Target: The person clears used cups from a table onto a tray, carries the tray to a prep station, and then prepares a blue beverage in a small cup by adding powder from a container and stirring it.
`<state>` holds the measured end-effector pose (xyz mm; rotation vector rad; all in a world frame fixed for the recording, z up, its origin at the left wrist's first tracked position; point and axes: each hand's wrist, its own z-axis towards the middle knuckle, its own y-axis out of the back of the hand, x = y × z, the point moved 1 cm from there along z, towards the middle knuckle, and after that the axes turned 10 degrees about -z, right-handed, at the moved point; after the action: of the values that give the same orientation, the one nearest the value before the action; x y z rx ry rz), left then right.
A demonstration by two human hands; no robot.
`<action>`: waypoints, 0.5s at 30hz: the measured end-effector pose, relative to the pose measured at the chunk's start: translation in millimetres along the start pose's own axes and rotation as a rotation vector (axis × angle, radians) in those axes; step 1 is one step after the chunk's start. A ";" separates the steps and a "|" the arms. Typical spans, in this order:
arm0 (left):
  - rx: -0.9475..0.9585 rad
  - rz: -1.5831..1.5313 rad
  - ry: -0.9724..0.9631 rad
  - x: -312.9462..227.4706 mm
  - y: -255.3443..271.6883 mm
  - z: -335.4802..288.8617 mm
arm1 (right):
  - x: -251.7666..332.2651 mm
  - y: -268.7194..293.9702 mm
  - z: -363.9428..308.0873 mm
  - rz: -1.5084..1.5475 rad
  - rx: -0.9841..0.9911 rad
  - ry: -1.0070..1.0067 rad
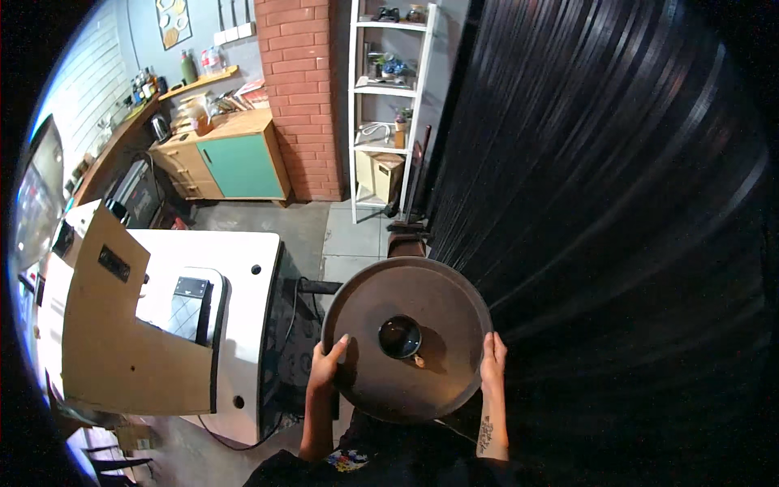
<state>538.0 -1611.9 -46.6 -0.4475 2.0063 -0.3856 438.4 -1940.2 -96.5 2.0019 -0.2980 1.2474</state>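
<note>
One round dark brown tray [406, 304], held level, carries one small black cup [400, 336], probably upright. Left hand [326, 365] and right hand [492, 359] each grip the tray's near rim.

Round dark tray [442, 296] carries one small dark cup [400, 336], set near centre; a small item beside it.
</note>
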 end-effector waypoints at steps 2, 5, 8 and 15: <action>-0.084 0.054 -0.023 -12.0 -21.2 30.3 | 22.1 -17.8 44.9 -0.055 0.046 0.005; -0.169 0.077 -0.065 -19.4 -28.6 100.5 | 89.7 -28.6 100.4 0.029 0.254 0.103; -0.202 0.117 -0.149 -45.5 -73.1 174.3 | 131.2 -62.7 159.5 -0.030 0.054 0.000; -0.111 0.049 -0.132 -103.2 -135.5 337.7 | 229.2 -134.0 314.3 0.074 0.093 0.052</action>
<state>903.2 -1709.7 -56.6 -0.4794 1.9119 -0.2091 837.7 -2024.3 -43.1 2.0493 -0.2961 1.3798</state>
